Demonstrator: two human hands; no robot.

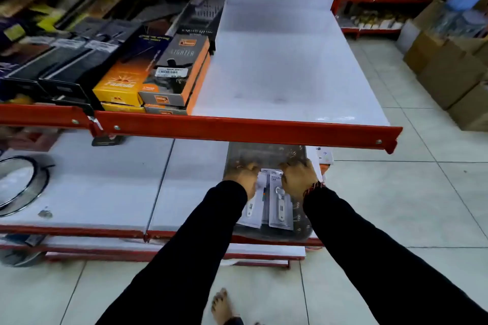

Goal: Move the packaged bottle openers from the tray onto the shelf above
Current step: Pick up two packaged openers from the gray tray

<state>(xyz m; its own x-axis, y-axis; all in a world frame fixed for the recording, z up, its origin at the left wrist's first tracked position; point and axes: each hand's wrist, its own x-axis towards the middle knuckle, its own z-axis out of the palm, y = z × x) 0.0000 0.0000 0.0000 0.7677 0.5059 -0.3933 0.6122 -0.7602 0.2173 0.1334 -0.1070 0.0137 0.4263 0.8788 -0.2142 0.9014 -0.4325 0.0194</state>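
Observation:
Packaged bottle openers (280,206) on white cards lie in a clear plastic tray (266,152) on the lower white shelf, at its right end. My left hand (244,178) and my right hand (298,178) are both down in the tray, fingers curled over the top edges of the packages. The hands cover the upper parts of the cards. The shelf above (277,60) is white with a red front rail, and its right half is bare.
Boxed lighters and dark kitchen-tool packs (169,71) fill the upper shelf's left half. A round glass lid (18,187) lies on the lower shelf at left. Cardboard boxes (449,74) stand on the tiled floor at right. My bare foot (221,306) is below.

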